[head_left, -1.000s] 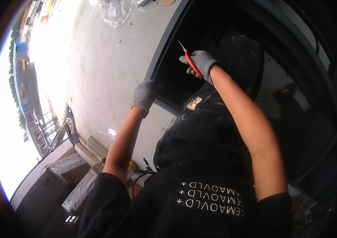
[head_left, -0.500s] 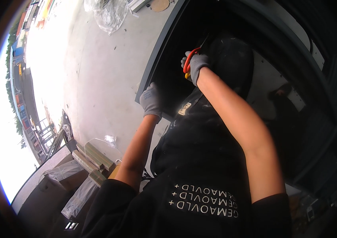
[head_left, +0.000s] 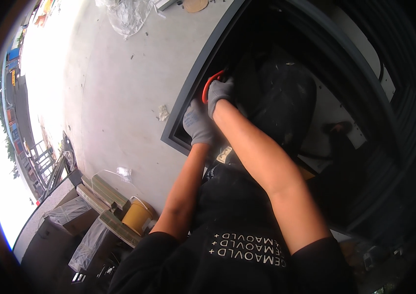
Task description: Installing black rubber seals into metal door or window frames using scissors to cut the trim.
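Observation:
My right hand, in a grey glove, is closed around scissors. Their red handle loop shows beside the fingers, while the blades are lost in the dark. Just left of it and slightly lower, my gloved left hand is closed at the inner side of a dark grey frame, close to its near left corner. What the left fingers pinch, if anything, cannot be made out. A small crumpled, pale scrap lies on the floor just outside the frame.
Clear plastic film lies on the pale floor at the far left. A yellow bucket, long wrapped bars and plastic-covered boxes stand at the lower left. More dark frames stack along the right.
My right hand has come left and nearer with the scissors, up to my left hand. The left hand has shifted slightly right and nearer. The pale scrap now shows on the floor.

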`<state>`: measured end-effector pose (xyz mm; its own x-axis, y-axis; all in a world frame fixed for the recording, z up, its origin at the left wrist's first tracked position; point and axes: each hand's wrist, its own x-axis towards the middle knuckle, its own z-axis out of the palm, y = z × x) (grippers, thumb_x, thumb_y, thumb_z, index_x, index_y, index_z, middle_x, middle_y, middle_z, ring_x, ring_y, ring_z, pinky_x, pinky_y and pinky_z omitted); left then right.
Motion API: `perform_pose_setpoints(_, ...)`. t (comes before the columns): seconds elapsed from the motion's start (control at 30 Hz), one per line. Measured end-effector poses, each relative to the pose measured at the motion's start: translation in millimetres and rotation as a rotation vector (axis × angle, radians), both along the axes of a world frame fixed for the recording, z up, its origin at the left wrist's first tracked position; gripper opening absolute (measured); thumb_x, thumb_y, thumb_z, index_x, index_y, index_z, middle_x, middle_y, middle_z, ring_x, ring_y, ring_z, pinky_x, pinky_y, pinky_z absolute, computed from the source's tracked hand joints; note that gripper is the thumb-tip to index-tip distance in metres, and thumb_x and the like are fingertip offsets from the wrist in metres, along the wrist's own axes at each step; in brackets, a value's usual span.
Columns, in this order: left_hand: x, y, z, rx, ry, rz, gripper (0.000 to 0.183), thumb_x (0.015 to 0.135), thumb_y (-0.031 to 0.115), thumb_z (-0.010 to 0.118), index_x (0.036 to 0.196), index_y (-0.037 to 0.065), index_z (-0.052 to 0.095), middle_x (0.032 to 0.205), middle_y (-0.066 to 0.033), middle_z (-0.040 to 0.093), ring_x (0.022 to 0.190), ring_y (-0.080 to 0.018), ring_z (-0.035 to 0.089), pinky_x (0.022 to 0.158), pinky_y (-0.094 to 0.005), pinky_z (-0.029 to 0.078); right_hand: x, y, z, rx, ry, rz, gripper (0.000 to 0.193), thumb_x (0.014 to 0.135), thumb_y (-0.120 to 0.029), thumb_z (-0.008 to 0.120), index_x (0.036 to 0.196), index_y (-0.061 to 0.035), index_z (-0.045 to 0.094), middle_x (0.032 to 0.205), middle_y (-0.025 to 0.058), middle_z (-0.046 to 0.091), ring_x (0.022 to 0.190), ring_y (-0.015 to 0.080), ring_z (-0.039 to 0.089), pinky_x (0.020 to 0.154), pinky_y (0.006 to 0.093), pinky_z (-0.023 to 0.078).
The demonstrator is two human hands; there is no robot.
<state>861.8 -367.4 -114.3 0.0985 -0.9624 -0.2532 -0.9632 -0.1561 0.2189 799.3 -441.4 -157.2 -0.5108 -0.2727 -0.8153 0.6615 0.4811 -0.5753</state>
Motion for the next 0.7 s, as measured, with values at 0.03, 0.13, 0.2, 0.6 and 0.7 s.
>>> perform_pose_setpoints(0.03, 0, 0, 0, -0.014, 0.014, -0.002, 0.029, 0.088, 0.033, 0.064, 0.101, 0.008, 0.058, 0.090, -0.0186, 0.069, 0.085, -0.0399, 0.067, 0.071, -0.0496, 0.052, -2, -1, 2, 0.009, 0.098, 0.083, 0.053, 0.080, 0.015, 0.054, 0.130, -0.0032, 0.055, 0.122, 0.0115, 0.066, 0.111, 0.0249, 0.065, 0.097, 0.0331, 0.051)
perform_pose_setpoints(0.13, -1, 0, 4, -0.073, 0.043, 0.004, 0.027, 0.088, 0.031, 0.064, 0.103, 0.009, 0.060, 0.090, -0.0177, 0.069, 0.086, -0.0397, 0.067, 0.072, -0.0492, 0.052, -3, -6, 7, -0.019, 0.128, 0.060, 0.051, 0.082, 0.010, 0.061, 0.131, -0.0035, 0.055, 0.124, 0.0117, 0.066, 0.113, 0.0258, 0.065, 0.099, 0.0343, 0.051)
perform_pose_setpoints(0.2, -2, -1, 7, -0.008, 0.061, 0.008, 0.026, 0.088, 0.030, 0.063, 0.103, 0.008, 0.061, 0.090, -0.0176, 0.069, 0.086, -0.0394, 0.067, 0.072, -0.0490, 0.052, -4, -11, 7, -0.001, 0.122, 0.036, 0.045, 0.085, 0.005, 0.064, 0.129, -0.0032, 0.056, 0.122, 0.0121, 0.066, 0.111, 0.0257, 0.065, 0.097, 0.0343, 0.052)
perform_pose_setpoints(0.6, 3, -5, -9, -0.107, 0.057, -0.029, 0.024, 0.084, 0.032, 0.069, 0.097, 0.013, 0.065, 0.078, -0.0135, 0.067, 0.076, -0.0368, 0.064, 0.063, -0.0470, 0.048, -17, -29, 13, -0.013, 0.086, -0.178, 0.014, 0.090, 0.004, 0.053, 0.102, -0.0003, 0.058, 0.099, 0.0054, 0.064, 0.089, 0.0152, 0.062, 0.083, 0.0284, 0.052)
perform_pose_setpoints(0.7, 1, -11, -6, -0.080, 0.078, -0.042, 0.022, 0.083, 0.029, 0.069, 0.097, 0.012, 0.065, 0.080, -0.0137, 0.067, 0.076, -0.0369, 0.064, 0.064, -0.0464, 0.048, -17, -31, 12, -0.041, 0.082, -0.201, 0.013, 0.089, 0.004, 0.053, 0.101, -0.0001, 0.058, 0.097, 0.0045, 0.063, 0.087, 0.0158, 0.062, 0.083, 0.0282, 0.052)
